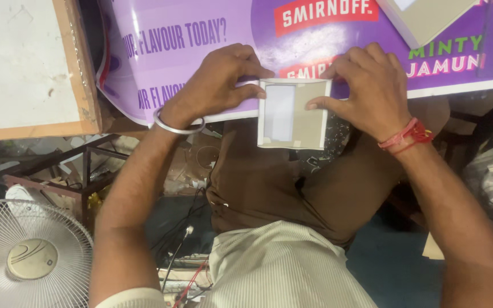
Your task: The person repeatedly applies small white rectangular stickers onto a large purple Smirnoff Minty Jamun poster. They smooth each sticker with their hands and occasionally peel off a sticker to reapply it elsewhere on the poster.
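Both the left hand (pixel 215 82) and right hand (pixel 366 85) are pinching a grey card frame (pixel 293 114) over the purple-bannered surface (pixel 201 34); a white fan (pixel 27 256) is sitting near left.

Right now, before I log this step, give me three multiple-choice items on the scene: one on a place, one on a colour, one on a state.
1. Where is the white fan?
A. lower left, beside the left arm
B. on the purple banner
C. behind the right wrist

2. What colour is the thread band on the right wrist?
A. green
B. red
C. black

3. How is the small card frame held?
A. lying untouched on the floor
B. in the right hand alone
C. between both hands at the banner's edge

Answers:
1 A, the fan's grille fills the lower left corner.
2 B, the band shows red against the wrist.
3 C, the left hand grips its left side, and the right hand presses its right side, over the purple banner.
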